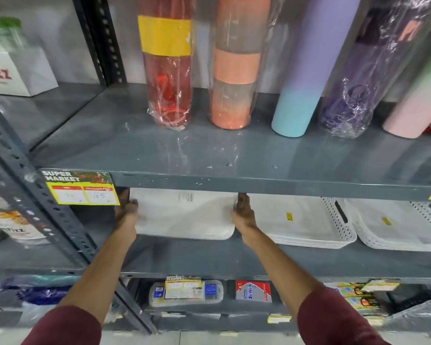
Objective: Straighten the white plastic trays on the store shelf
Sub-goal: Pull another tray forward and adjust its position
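A stack of plain white plastic trays (pixel 184 215) lies on the middle grey shelf (pixel 209 257), under the upper shelf board. My left hand (pixel 126 212) grips its left side and my right hand (pixel 243 212) grips its right side. Fingertips of both hands are hidden under the upper board. To the right sit a stack of white perforated trays (pixel 301 220) with a yellow sticker and another perforated tray stack (pixel 396 225) at the far right.
The upper shelf (pixel 209 150) carries wrapped bottles: red (pixel 168 70), orange (pixel 234 70), lilac-blue (pixel 306 70), purple (pixel 363 70). A yellow price tag (pixel 80 188) hangs on its edge. A slotted grey upright (pixel 35 195) stands left. Small packs (pixel 184 292) lie on the bottom shelf.
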`<move>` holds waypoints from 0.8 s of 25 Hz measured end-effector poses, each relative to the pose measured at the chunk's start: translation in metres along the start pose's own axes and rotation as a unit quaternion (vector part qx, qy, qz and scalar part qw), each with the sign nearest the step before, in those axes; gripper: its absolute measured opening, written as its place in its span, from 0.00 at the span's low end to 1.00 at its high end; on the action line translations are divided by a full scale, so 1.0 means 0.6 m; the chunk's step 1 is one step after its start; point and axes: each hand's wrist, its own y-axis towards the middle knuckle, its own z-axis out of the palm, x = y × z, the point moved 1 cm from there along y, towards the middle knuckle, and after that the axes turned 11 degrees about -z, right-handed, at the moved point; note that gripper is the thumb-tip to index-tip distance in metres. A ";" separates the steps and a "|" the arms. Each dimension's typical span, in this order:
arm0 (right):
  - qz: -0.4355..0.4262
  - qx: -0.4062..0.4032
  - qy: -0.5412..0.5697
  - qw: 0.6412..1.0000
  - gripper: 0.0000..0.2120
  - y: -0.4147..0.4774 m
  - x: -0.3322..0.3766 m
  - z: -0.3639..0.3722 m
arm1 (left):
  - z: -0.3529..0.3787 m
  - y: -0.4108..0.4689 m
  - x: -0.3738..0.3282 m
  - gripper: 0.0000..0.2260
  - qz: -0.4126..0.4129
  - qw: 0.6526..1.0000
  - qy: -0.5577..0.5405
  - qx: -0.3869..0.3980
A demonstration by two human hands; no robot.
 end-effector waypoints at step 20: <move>-0.074 -0.033 0.022 0.996 0.15 -0.002 -0.044 -0.091 | 0.037 -0.062 0.049 0.19 0.190 0.950 0.248 -0.002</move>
